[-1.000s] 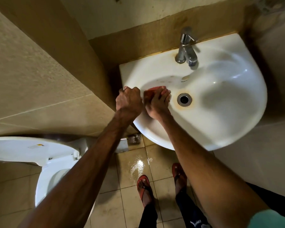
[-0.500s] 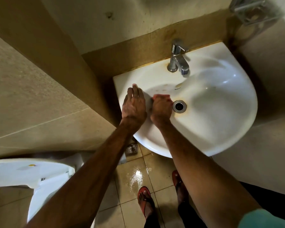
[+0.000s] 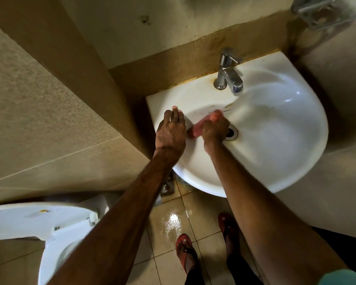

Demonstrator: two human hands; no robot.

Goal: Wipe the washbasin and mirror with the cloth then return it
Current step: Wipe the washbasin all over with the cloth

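A white washbasin point(image 3: 286, 140) is fixed to the tiled wall, with a chrome tap point(image 3: 228, 74) at its back and a metal drain point(image 3: 231, 132) in the bowl. My right hand point(image 3: 214, 130) presses a reddish cloth point(image 3: 199, 126) against the inner left side of the bowl, just left of the drain. My left hand point(image 3: 171, 132) lies flat on the basin's left rim, fingers apart, holding nothing. The mirror is out of view.
A white toilet point(image 3: 49, 233) with its lid raised stands at the lower left. The tiled floor point(image 3: 173, 223) below the basin is wet. A metal holder point(image 3: 321, 9) hangs on the wall at the upper right. My feet in red sandals point(image 3: 185, 251) stand under the basin.
My left hand went from a fist to flat on the rim. My right hand slid the cloth within the bowl's left side, and more of the cloth shows now. The view tilted upward.
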